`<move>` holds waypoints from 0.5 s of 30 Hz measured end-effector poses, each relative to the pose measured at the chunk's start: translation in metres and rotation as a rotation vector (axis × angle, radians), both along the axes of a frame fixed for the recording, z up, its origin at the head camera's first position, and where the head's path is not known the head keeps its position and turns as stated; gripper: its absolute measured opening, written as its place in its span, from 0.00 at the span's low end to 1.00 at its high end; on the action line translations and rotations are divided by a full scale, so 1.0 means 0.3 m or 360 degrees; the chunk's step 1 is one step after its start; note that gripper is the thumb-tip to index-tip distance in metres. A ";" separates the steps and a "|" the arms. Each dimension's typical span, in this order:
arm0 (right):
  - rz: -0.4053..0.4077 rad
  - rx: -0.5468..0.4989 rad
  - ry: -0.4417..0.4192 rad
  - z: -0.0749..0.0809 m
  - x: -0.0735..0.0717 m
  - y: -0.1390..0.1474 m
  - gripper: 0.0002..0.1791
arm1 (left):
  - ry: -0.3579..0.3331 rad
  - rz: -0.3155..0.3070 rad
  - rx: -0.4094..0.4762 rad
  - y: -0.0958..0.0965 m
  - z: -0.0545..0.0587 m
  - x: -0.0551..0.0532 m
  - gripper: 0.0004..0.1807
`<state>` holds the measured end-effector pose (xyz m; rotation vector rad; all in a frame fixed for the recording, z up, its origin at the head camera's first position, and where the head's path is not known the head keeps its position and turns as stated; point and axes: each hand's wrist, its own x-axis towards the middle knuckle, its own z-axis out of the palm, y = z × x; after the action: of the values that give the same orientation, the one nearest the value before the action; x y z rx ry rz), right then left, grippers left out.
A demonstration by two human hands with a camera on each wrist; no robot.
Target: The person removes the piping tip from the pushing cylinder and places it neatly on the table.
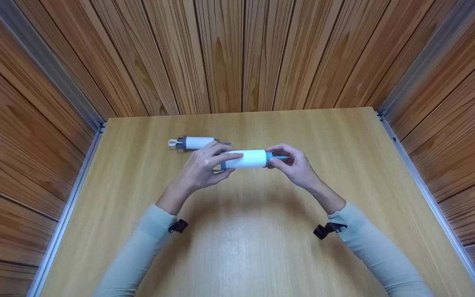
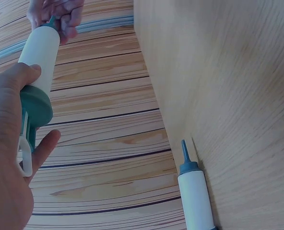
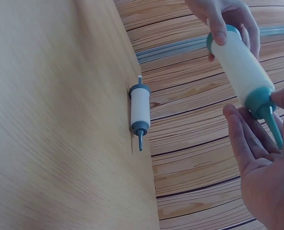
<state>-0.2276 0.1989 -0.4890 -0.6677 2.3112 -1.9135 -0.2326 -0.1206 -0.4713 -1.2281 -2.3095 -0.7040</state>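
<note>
Between both hands, above the table, an icing syringe (image 1: 252, 159) lies roughly level, with a white barrel and teal end caps. My left hand (image 1: 204, 165) grips its rear end, thumb on the barrel beside the wide teal rear cap (image 2: 36, 105); a white loop handle (image 2: 25, 163) sticks out behind. At the other end, my right hand (image 1: 297, 167) pinches the teal front cap (image 3: 261, 100), while the thin teal nozzle (image 3: 275, 129) points toward the right palm.
A second icing syringe (image 1: 199, 142), white with dark grey-blue caps, lies on the wooden table (image 1: 237, 247) just behind the left hand, its nozzle pointing right. Wood-plank walls (image 1: 229, 57) with metal corner rails (image 1: 431, 194) enclose the back and sides.
</note>
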 end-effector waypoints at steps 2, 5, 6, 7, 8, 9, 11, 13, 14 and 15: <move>0.0040 -0.0007 0.0007 -0.002 -0.001 -0.001 0.19 | 0.0008 -0.0009 0.0004 0.000 0.001 0.002 0.25; 0.0078 -0.0027 0.0038 -0.002 0.001 -0.001 0.19 | 0.0029 -0.0014 -0.0009 0.001 0.004 0.006 0.25; 0.0086 -0.0035 0.0051 -0.002 0.002 -0.001 0.19 | 0.0040 -0.0015 -0.0015 0.002 0.006 0.009 0.26; 0.0090 -0.0040 0.0067 -0.002 0.003 -0.001 0.19 | 0.0055 -0.0013 -0.0023 0.003 0.008 0.011 0.26; 0.0096 -0.0044 0.0086 -0.003 0.004 -0.001 0.19 | 0.0076 -0.0010 -0.0032 0.003 0.009 0.014 0.26; 0.0102 -0.0048 0.0104 -0.003 0.005 -0.001 0.18 | 0.0101 -0.0007 -0.0042 0.004 0.010 0.016 0.26; 0.0111 -0.0059 0.0143 -0.004 0.007 -0.001 0.18 | 0.0155 -0.0001 -0.0058 0.005 0.010 0.021 0.26; 0.0119 -0.0069 0.0185 -0.003 0.010 -0.002 0.17 | 0.0204 0.0003 -0.0070 0.005 0.009 0.026 0.26; 0.0121 -0.0071 0.0203 -0.003 0.011 -0.002 0.17 | 0.0220 0.0004 -0.0072 0.005 0.009 0.028 0.26; 0.0122 -0.0072 0.0220 -0.003 0.012 -0.002 0.17 | 0.0230 0.0006 -0.0071 0.005 0.008 0.030 0.26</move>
<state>-0.2242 0.1982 -0.4900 -0.9076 2.2888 -1.9488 -0.2236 -0.1190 -0.4688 -1.2510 -2.2193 -0.5467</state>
